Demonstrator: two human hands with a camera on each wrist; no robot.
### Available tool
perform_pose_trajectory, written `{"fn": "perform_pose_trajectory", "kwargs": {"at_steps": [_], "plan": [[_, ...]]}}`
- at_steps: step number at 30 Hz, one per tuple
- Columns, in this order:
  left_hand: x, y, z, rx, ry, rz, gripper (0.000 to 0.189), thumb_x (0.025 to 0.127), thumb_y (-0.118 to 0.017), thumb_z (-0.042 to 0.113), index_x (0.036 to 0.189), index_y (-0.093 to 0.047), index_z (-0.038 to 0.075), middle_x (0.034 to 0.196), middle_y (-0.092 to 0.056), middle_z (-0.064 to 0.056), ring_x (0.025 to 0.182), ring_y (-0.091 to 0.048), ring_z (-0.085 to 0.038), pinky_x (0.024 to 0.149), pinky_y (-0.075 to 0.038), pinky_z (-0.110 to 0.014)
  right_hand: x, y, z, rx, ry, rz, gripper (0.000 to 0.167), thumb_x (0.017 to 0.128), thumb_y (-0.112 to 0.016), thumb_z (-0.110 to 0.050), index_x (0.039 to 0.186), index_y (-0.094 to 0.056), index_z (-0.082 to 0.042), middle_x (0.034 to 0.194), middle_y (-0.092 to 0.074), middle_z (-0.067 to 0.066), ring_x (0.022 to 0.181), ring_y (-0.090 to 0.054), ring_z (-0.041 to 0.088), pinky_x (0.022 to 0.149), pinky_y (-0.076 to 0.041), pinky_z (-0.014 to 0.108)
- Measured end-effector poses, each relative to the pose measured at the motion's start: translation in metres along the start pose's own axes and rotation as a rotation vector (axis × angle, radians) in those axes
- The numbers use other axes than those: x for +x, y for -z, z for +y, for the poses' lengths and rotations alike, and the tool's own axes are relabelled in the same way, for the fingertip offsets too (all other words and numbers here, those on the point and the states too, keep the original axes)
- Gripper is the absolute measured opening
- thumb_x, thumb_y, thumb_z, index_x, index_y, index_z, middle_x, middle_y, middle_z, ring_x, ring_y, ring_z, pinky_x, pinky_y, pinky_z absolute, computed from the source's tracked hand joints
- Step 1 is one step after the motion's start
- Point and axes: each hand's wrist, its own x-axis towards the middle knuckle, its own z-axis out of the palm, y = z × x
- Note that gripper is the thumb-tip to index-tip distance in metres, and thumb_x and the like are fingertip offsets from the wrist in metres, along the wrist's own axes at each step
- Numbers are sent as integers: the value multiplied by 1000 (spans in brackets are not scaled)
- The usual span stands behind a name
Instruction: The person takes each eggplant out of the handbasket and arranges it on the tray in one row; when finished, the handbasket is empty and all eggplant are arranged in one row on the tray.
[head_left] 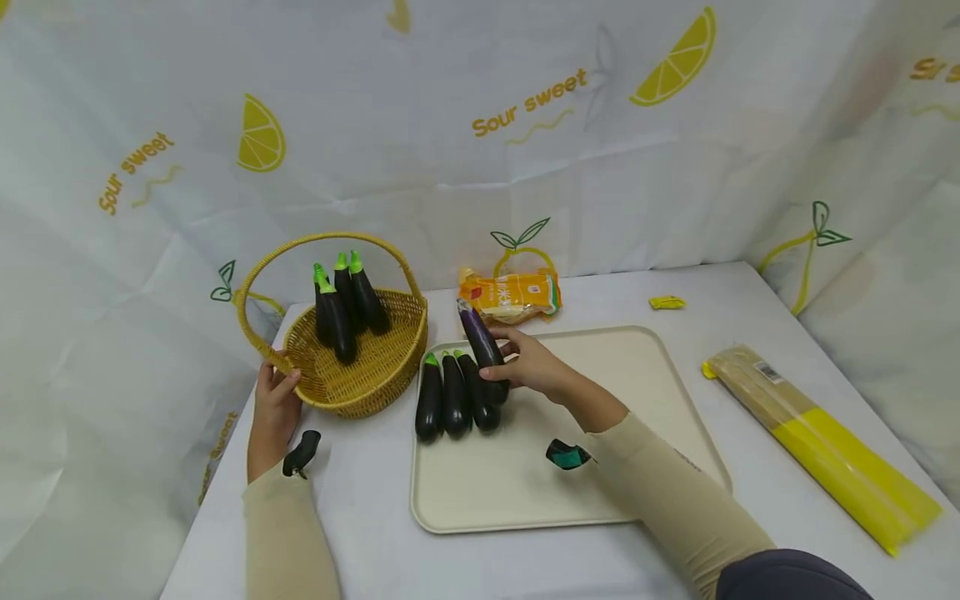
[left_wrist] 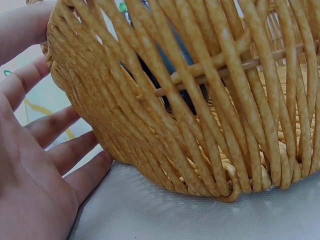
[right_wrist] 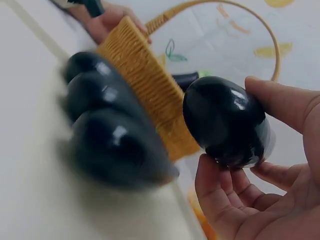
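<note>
My right hand grips a dark purple eggplant between thumb and fingers, above the upper left of a cream tray. In the right wrist view the rounded end of this eggplant faces the camera. Three more eggplants lie side by side along the tray's left side. On the left stands a yellow wicker basket with a tall hoop handle, and several green-stemmed eggplants lean inside it. My left hand holds the basket's left rim, fingers against the outer wall.
An orange food packet lies behind the tray. To its right is a small yellow packet. A long yellow and clear pack, apparently noodles, lies right of the tray. A white printed curtain hangs behind the table.
</note>
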Motion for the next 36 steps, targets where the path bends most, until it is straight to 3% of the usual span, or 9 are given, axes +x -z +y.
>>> {"fn": "perform_pose_trajectory", "kwargs": {"at_steps": [4, 10, 18, 22, 27, 32, 36], "plan": [[0, 1, 1, 33, 19, 22, 38, 96, -46, -10, 121, -48, 18, 131, -46, -7, 122, -40, -21, 96, -36, -31, -10, 9, 22, -31, -45, 39, 75, 85, -78, -20, 147, -36, -12, 119, -49, 18, 92, -60, 27, 79, -53, 37], [-1, 3, 2, 34, 25, 19, 37, 96, -48, -9, 122, -48, 17, 128, -47, -5, 120, -42, -19, 96, -37, -31, -15, 11, 46, -178, -86, 96, 74, 82, -80, -25, 143, -41, -8, 113, -55, 14, 92, -57, 25, 77, -49, 36], [-4, 4, 2, -11, -4, 31, 35, 95, -47, -11, 120, -51, 14, 123, -50, -9, 109, -48, -20, 86, -45, -28, -18, -1, 49, -422, -47, 147, 68, 85, -75, -38, 140, -47, -8, 103, -58, 6, 85, -55, 21, 73, -46, 37], [-4, 3, 2, -14, 2, 36, 36, 95, -48, -11, 120, -51, 14, 124, -48, -9, 111, -47, -20, 88, -45, -28, -22, -5, 46, -420, -48, 159, 60, 90, -68, -42, 136, -51, -8, 104, -59, 6, 81, -57, 20, 71, -47, 35], [-4, 2, 2, -22, -1, 34, 36, 95, -46, -13, 121, -50, 13, 122, -48, -10, 108, -47, -20, 86, -45, -29, -24, -4, 46, -357, -41, 184, 43, 97, -61, -33, 131, -55, -7, 107, -59, 8, 78, -60, 20, 70, -49, 36], [-2, 1, 0, -18, 13, 26, 36, 95, -47, -12, 121, -49, 13, 124, -47, -10, 111, -46, -21, 88, -45, -29, -22, 1, 46, -314, -54, 184, 43, 95, -64, -27, 131, -54, -5, 104, -59, 9, 71, -60, 20, 63, -50, 33], [0, 1, 0, -14, 15, 20, 36, 95, -48, -11, 121, -49, 14, 124, -47, -10, 112, -45, -21, 88, -44, -29, -15, 3, 31, -327, -29, 191, 45, 94, -65, -27, 132, -54, -5, 105, -59, 9, 72, -60, 21, 63, -50, 32]]}}
